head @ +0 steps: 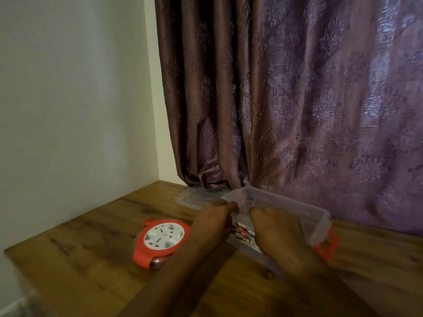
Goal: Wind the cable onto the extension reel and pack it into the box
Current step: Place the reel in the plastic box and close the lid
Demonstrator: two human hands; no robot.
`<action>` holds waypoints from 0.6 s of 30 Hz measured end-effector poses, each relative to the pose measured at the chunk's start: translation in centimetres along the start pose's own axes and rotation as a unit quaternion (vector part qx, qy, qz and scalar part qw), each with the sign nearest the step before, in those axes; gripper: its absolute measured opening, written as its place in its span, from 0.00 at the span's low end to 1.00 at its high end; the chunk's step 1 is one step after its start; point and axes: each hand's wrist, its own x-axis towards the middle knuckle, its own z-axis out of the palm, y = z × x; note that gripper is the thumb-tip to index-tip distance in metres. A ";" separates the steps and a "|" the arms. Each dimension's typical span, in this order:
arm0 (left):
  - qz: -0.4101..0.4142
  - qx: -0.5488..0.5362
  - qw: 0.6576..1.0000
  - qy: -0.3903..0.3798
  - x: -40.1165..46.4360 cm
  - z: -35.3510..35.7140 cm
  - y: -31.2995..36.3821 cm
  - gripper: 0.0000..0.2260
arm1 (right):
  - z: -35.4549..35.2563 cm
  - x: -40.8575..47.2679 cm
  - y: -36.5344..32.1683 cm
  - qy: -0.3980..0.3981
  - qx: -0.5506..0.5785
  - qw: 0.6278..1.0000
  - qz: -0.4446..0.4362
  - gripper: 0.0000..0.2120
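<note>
The red extension reel (161, 240) with a white socket face lies flat on the wooden table (91, 259), left of my arms. No loose cable shows. A clear plastic box (304, 216) with an orange latch (327, 247) stands to the right, tilted, with small packets inside. My left hand (212, 219) grips the box's near left corner. My right hand (274, 227) reaches over the near wall into the box; its fingertips are curled and what they touch is hidden.
The box's clear lid (194, 197) lies flat behind the box by the purple curtain (286, 99). A white wall (75, 99) closes the left side. The table's left edge runs close to the reel.
</note>
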 end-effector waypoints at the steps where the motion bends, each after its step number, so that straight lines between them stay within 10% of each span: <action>1: -0.007 -0.011 1.000 0.000 -0.4 -0.4 -0.3 0.15 | -0.3 -0.6 -0.7 -0.011 0.012 1.000 -0.013 0.15; 9: -0.230 -0.272 0.933 -0.059 1.1 -2.2 -2.5 0.14 | -2.8 -3.7 -6.1 -0.155 0.213 0.958 -0.111 0.26; 18: -0.200 -0.294 0.923 -0.146 2.4 -2.0 -2.8 0.12 | -2.2 -4.4 -7.4 -0.182 0.262 0.939 -0.130 0.25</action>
